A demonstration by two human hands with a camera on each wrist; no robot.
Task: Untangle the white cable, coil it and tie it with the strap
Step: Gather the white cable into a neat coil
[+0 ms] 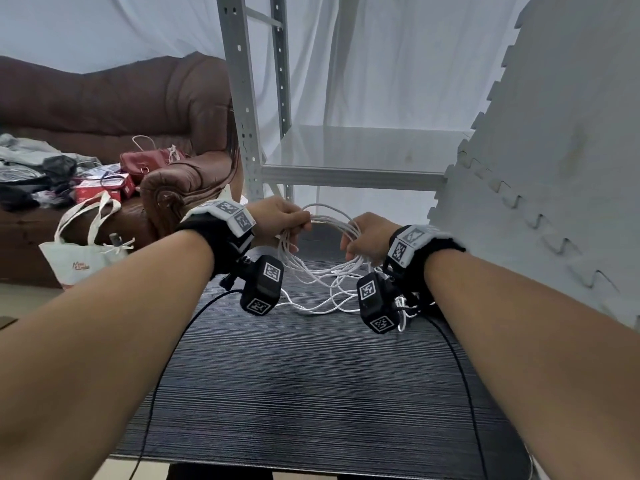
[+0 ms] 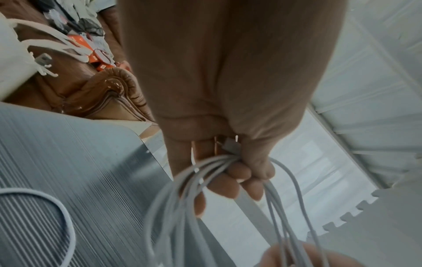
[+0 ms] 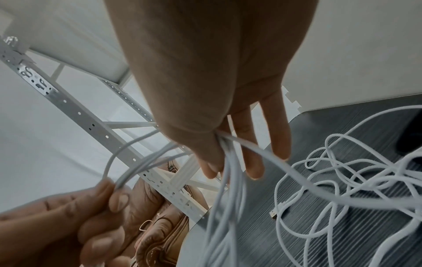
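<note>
The white cable (image 1: 331,219) arcs in several loops between my two hands above the far end of the dark table (image 1: 311,393). My left hand (image 1: 289,221) grips one side of the loops; its fingers (image 2: 228,182) curl round the bunched strands (image 2: 212,162), and a plug end (image 2: 229,145) shows inside the fist. My right hand (image 1: 362,237) holds the other side, with strands (image 3: 228,162) running between thumb and fingers (image 3: 277,126). The rest of the cable (image 1: 329,296) lies tangled on the table, a loose connector (image 3: 273,214) among it. I make out no strap.
A grey metal shelf (image 1: 346,171) stands just beyond the table's far edge. A grey foam mat (image 1: 554,168) leans at the right. At the left are a brown sofa (image 1: 121,98) with clutter and a white tote bag (image 1: 83,254). Thin black leads (image 1: 173,341) cross the table.
</note>
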